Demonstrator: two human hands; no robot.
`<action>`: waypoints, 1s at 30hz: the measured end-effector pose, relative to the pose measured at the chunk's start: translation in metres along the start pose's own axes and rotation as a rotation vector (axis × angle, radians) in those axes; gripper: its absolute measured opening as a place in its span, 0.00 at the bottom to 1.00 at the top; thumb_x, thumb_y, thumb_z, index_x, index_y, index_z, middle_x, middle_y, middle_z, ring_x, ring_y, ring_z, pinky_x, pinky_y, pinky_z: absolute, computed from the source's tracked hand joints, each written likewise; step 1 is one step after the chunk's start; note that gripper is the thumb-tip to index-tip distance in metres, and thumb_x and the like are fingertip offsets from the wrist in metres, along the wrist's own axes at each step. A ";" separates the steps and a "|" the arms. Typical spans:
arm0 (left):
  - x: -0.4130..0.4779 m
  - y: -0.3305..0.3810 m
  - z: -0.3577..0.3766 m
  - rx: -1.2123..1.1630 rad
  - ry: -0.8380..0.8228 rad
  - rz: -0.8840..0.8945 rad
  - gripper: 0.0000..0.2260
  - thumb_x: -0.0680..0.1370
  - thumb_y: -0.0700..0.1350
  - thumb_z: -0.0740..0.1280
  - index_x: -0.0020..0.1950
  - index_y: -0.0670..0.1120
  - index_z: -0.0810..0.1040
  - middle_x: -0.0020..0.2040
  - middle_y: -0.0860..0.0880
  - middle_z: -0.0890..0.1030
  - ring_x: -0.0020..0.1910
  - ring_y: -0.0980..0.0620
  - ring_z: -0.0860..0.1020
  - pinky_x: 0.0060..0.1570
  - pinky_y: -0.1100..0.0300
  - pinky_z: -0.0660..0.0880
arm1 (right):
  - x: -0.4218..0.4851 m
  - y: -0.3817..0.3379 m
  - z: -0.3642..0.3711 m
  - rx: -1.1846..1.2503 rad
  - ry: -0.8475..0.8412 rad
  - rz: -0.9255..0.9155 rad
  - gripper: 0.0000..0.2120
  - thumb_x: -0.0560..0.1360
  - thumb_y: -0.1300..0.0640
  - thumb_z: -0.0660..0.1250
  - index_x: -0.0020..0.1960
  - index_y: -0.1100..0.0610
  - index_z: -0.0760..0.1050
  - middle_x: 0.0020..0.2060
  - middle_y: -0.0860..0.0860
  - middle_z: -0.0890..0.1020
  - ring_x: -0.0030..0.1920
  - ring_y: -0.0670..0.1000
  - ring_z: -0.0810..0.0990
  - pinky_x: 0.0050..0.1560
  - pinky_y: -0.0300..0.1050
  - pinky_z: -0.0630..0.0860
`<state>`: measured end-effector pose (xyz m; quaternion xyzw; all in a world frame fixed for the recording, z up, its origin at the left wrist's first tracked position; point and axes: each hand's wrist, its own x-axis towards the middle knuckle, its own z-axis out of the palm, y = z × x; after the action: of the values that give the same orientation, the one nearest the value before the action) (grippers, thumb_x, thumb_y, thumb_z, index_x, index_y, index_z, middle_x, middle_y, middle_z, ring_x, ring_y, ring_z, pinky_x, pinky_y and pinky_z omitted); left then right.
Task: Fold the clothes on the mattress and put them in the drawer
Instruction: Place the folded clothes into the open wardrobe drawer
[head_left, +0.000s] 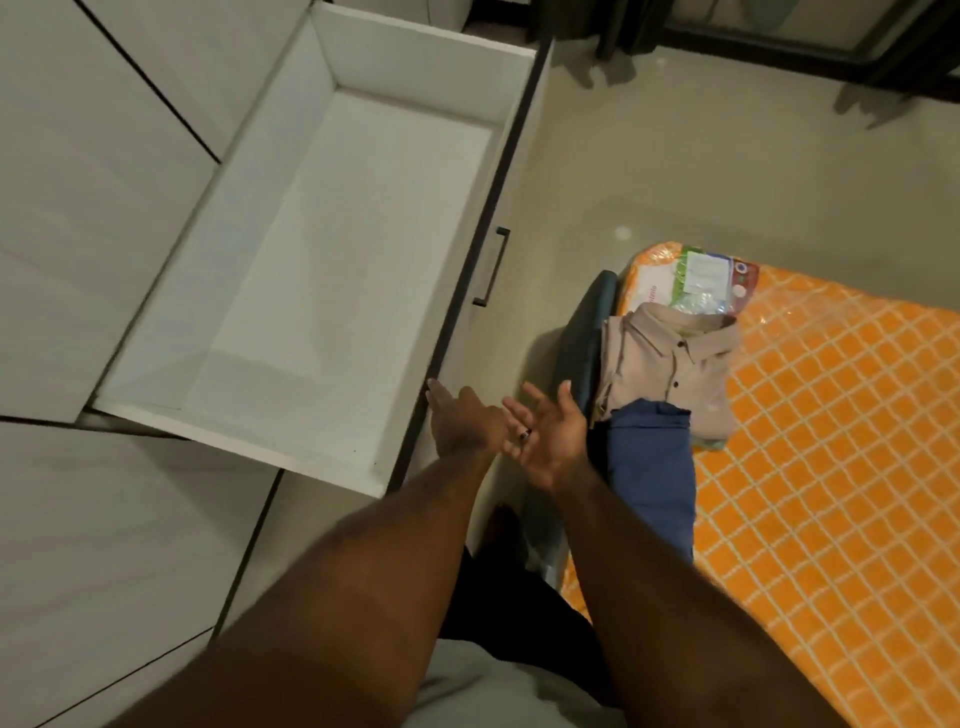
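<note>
Looking down on a white drawer (337, 260) pulled far out of a pale cabinet (104, 156), dark handle (491, 267) on the front. Reaching forward with both bare arms over the gap between drawer and mattress (831, 441). Left hand (465, 423) back-up, fingers straight and together, tips right at the near corner of the drawer front; impossible to tell whether touching it or just short of it; nothing held. Right hand (550, 441) just beside it, palm turned up, fingers spread and loosely straight, thumb raised, nothing in its grasp either. A ring (524, 434) on a finger where the two hands overlap; unclear on which hand. Along the left edge of the orange, diamond-patterned mattress, to the right of the hands: a beige buttoned shirt (670, 364), folded, collar toward the far end, and a blue garment (654, 467), folded into a long strip, its far end lying over the shirt's near edge. Beyond the shirt, touching its collar, a crinkled plastic packet (706, 280) with a green and white label. Glossy pale floor (675, 156) beyond drawer and mattress.
</note>
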<state>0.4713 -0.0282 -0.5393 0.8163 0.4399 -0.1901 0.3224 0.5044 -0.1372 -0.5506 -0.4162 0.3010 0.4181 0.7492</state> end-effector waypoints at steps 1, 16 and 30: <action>-0.009 0.005 0.012 -0.034 0.001 0.002 0.21 0.81 0.49 0.63 0.73 0.45 0.69 0.81 0.42 0.53 0.75 0.40 0.65 0.65 0.50 0.73 | -0.003 -0.008 -0.015 0.019 0.026 -0.019 0.35 0.79 0.29 0.51 0.76 0.50 0.70 0.70 0.57 0.76 0.70 0.56 0.75 0.60 0.55 0.74; -0.066 0.056 0.175 -0.446 -0.632 -0.228 0.18 0.78 0.45 0.72 0.63 0.36 0.78 0.61 0.37 0.80 0.56 0.38 0.79 0.49 0.53 0.72 | -0.049 -0.057 -0.225 -0.713 0.905 -0.303 0.06 0.79 0.55 0.68 0.47 0.57 0.81 0.43 0.53 0.81 0.45 0.58 0.79 0.46 0.51 0.75; -0.070 0.069 0.203 -0.649 -0.685 -0.289 0.17 0.70 0.47 0.78 0.55 0.46 0.78 0.56 0.49 0.82 0.50 0.49 0.79 0.48 0.55 0.74 | -0.033 -0.047 -0.252 -0.864 0.692 -0.193 0.13 0.81 0.55 0.63 0.64 0.58 0.74 0.54 0.55 0.79 0.51 0.59 0.77 0.50 0.51 0.72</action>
<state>0.4860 -0.2390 -0.6195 0.4950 0.4539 -0.3432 0.6566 0.5039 -0.3845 -0.6263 -0.8240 0.2911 0.2720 0.4029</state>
